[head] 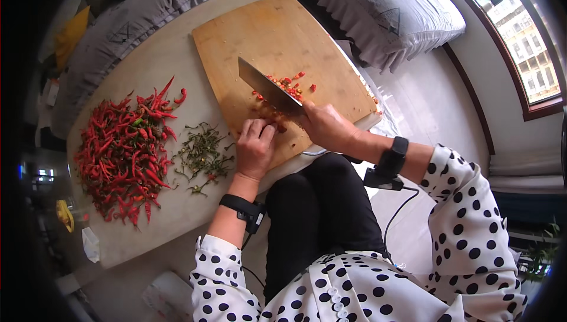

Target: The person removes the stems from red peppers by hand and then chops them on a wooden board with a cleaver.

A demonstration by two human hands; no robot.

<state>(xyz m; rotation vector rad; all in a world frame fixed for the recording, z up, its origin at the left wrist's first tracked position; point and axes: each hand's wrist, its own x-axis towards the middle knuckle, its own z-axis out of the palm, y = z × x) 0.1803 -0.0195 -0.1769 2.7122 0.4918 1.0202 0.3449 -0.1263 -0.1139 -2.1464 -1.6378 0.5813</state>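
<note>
My right hand is closed around the handle of a broad-bladed cleaver, its blade lying over a wooden cutting board. Chopped red chili pieces are scattered beside and under the blade. At the board's near left edge, my left hand rests with curled fingers against red chilies, which the fingers and blur partly hide; whether it grips them is unclear. A large pile of whole red chilies lies to the left on the table. Between that pile and the board is a heap of green chili stems.
The board sits on a pale table with a rounded edge. Fabric-covered seats stand beyond it. A yellow object and a white packet are at the far left. Cables hang from bands on both my wrists.
</note>
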